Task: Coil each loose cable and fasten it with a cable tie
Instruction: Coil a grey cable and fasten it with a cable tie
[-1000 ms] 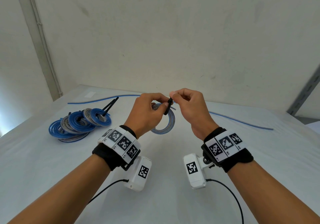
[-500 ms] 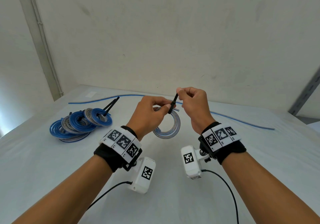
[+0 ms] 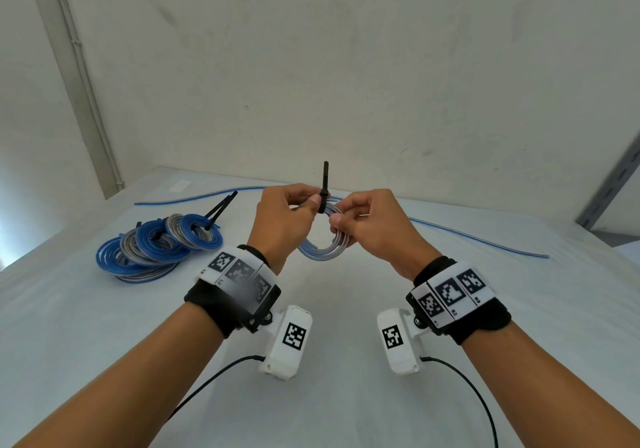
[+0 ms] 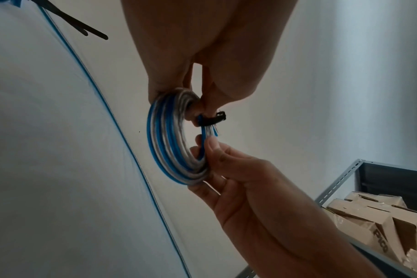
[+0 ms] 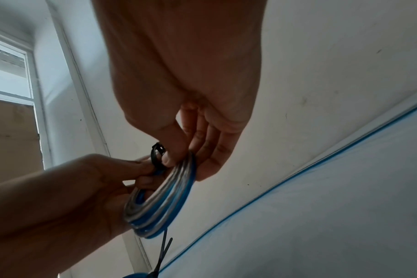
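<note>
A small blue-and-silver cable coil (image 3: 323, 249) hangs in the air between both hands above the white table. A black cable tie (image 3: 324, 187) wraps the coil's top, its tail pointing straight up. My left hand (image 3: 287, 219) pinches the coil at the tie (image 4: 211, 120). My right hand (image 3: 367, 222) grips the coil's right side (image 5: 164, 197), thumb near the tie's loop (image 5: 157, 156). In the left wrist view the coil (image 4: 171, 143) shows several turns.
A pile of tied blue and silver coils (image 3: 156, 246) lies at the left of the table (image 3: 104, 326), with black tie tails (image 3: 221, 206) sticking out. A long loose blue cable (image 3: 478, 238) runs along the back. A metal shelf with boxes (image 4: 369, 216) stands at the right.
The right hand let go of the tie's tail and dropped to grip the coil. The tail now stands free and upright. Both hands rose slightly.
</note>
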